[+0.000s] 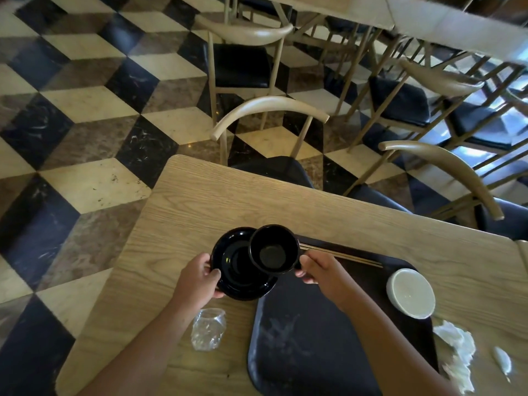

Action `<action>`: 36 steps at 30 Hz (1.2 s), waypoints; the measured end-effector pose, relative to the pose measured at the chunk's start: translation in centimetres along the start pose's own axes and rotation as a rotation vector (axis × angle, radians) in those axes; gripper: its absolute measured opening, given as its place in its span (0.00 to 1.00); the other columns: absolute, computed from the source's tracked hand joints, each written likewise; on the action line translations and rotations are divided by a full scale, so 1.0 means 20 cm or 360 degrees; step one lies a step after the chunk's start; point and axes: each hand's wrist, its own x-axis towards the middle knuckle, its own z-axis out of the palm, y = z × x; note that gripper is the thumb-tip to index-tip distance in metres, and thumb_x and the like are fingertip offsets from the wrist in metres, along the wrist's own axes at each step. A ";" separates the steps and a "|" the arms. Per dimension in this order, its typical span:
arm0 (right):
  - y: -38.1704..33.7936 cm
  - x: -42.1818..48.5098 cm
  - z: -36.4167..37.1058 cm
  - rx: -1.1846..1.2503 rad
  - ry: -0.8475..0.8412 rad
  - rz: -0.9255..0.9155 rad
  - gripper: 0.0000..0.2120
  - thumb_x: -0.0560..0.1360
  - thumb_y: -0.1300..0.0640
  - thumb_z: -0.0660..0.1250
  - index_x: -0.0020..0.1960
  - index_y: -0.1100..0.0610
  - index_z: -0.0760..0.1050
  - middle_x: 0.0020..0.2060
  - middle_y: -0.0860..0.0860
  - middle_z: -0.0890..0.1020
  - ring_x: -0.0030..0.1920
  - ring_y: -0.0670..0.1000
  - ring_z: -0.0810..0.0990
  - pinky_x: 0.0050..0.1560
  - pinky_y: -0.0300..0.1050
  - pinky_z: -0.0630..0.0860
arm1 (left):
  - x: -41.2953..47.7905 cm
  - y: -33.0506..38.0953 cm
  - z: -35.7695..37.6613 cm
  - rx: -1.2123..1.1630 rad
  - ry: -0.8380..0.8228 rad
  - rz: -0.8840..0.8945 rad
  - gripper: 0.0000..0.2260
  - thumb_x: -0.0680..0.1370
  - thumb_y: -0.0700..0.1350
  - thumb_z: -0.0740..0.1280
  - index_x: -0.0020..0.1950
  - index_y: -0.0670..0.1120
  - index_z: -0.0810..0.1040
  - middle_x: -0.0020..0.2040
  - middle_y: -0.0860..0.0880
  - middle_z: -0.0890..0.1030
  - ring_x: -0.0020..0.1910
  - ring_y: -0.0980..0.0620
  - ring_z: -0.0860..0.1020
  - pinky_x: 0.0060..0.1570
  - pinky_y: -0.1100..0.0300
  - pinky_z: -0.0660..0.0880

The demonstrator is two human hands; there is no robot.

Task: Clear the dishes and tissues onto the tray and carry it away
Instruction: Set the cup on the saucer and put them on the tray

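My left hand [198, 277] grips the near-left rim of a glossy black plate [238, 277], held at the dark tray's left edge. My right hand [317, 271] holds a small black bowl [274, 250] by its right rim, above the plate's right side. The dark tray [303, 338] lies on the wooden table [200, 201]. On the tray are a pair of chopsticks [343, 255] along its far edge and a white bowl [411, 292] at its right side. Crumpled white tissues [457, 352] lie on the table right of the tray.
A clear glass [208, 332] lies on the table left of the tray, below my left arm. A small white scrap [503, 364] sits near the right edge. Chairs [271, 118] with dark seats stand along the table's far side; chequered floor lies to the left.
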 end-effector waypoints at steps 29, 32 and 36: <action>0.33 -0.21 -0.26 -0.0096 -0.0251 0.0069 0.11 0.82 0.53 0.62 0.42 0.51 0.75 0.35 0.49 0.78 0.36 0.46 0.78 0.42 0.43 0.78 | -0.16 -0.03 0.56 -0.0301 -0.0142 -0.0275 0.08 0.80 0.31 0.63 0.58 0.39 0.75 0.51 0.35 0.82 0.46 0.38 0.84 0.35 0.51 0.83; 0.36 -0.20 -0.30 -0.0144 -0.0231 0.0073 0.10 0.82 0.52 0.62 0.43 0.52 0.76 0.38 0.49 0.78 0.39 0.47 0.79 0.44 0.43 0.79 | -0.15 -0.02 0.64 -0.0309 -0.0137 -0.0306 0.07 0.80 0.30 0.63 0.55 0.39 0.76 0.52 0.35 0.81 0.45 0.38 0.83 0.32 0.53 0.83; 0.41 -0.19 -0.32 -0.0151 -0.0163 0.0087 0.10 0.82 0.50 0.62 0.43 0.50 0.75 0.36 0.49 0.77 0.36 0.47 0.78 0.43 0.44 0.78 | -0.13 -0.05 0.73 -0.0347 -0.0123 -0.0373 0.13 0.79 0.29 0.65 0.63 0.35 0.73 0.57 0.34 0.78 0.44 0.39 0.81 0.30 0.55 0.81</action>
